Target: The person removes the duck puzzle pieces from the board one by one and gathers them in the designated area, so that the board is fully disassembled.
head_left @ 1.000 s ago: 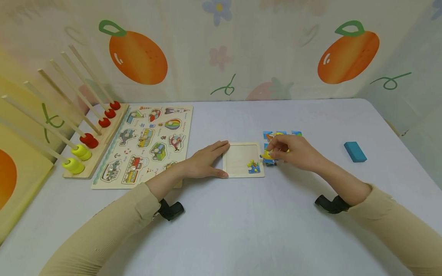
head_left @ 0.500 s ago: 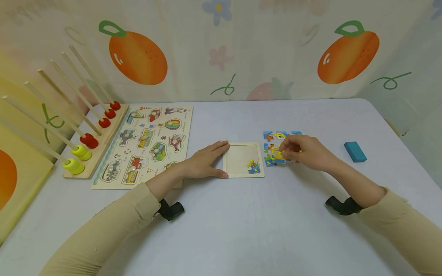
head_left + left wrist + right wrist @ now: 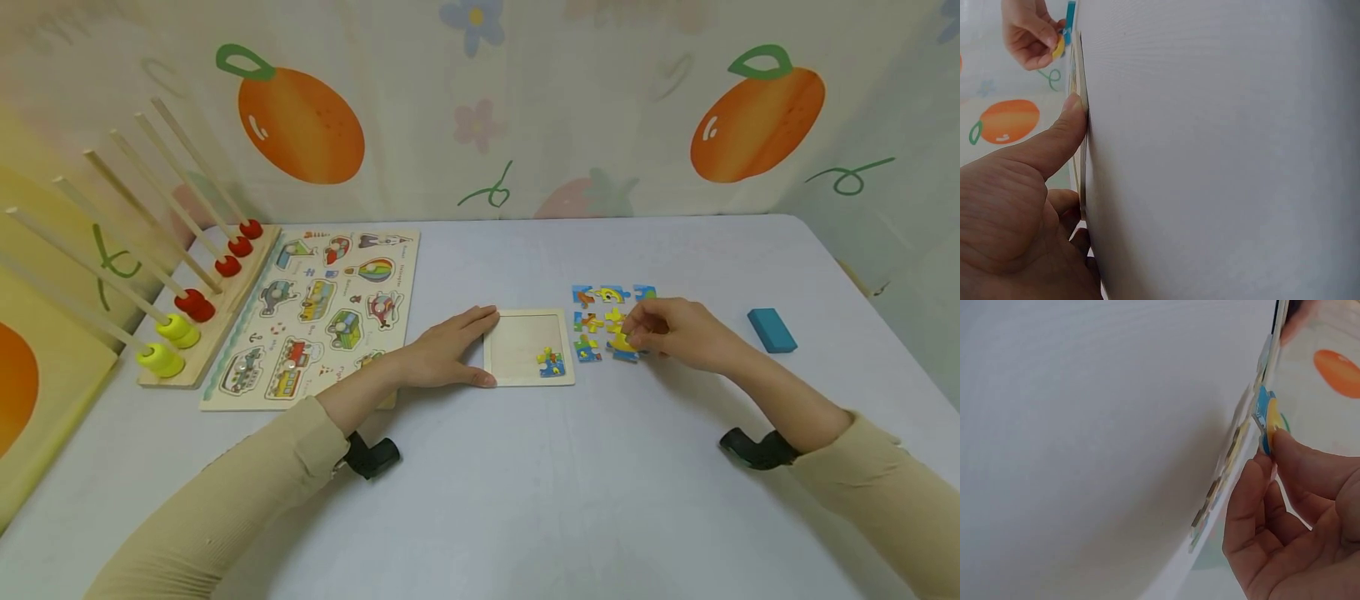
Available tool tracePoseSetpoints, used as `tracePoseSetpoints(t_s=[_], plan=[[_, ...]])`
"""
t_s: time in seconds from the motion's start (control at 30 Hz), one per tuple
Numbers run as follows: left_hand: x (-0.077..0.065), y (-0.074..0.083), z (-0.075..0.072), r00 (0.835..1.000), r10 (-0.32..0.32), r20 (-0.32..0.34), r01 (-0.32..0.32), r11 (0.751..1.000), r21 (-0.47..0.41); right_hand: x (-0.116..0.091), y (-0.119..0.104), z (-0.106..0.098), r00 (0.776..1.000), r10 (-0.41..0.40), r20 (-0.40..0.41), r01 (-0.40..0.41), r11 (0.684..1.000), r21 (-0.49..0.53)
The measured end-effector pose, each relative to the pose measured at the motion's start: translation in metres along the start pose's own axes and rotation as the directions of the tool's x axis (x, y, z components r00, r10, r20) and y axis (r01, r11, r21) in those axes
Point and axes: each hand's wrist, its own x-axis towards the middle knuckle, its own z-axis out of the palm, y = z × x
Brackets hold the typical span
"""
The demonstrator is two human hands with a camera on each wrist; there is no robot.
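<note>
In the head view, my left hand [image 3: 442,350] lies at the left side of a small square wooden puzzle tray [image 3: 517,343], its thumb and fingertips touching the edge. Inside that tray's lower right corner sits one blue, yellow and green puzzle piece [image 3: 552,365]. My right hand [image 3: 678,335] pinches a yellow and blue jigsaw piece [image 3: 1264,419] between thumb and fingers, held tilted above the table in the right wrist view. Several loose jigsaw pieces [image 3: 588,322] lie in rows right of the tray; the right fingers partly hide some.
A wooden vehicle peg puzzle board [image 3: 311,321] lies left of the left hand. Behind it stands a bead abacus [image 3: 198,321] with tall upright rods. A teal block [image 3: 772,330] rests to the right. A patterned cloth hangs along the table's back edge.
My right hand has moved right with the jigsaw piece, away from the tray and over the loose pieces, uncovering more of them. The left hand stays where it was.
</note>
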Motion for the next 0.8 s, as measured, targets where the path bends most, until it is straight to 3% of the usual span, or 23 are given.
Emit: tracePoseSetpoints(t_s=[0.33,0.8], plan=[[0.0009,-0.0006,0.0006,1.000,0.002,-0.004,-0.002,1.000,0.006,0.0025,0.0027,-0.0010,0.999,0.020,0.037,-0.020,1.000,0.019],[-0.0015,0.0020,-0.0011,1.000,0.011,-0.008,-0.011,1.000,0.006,0.0076,0.0050,0.0044,1.000,0.022,-0.003,-0.022,0.998,-0.061]])
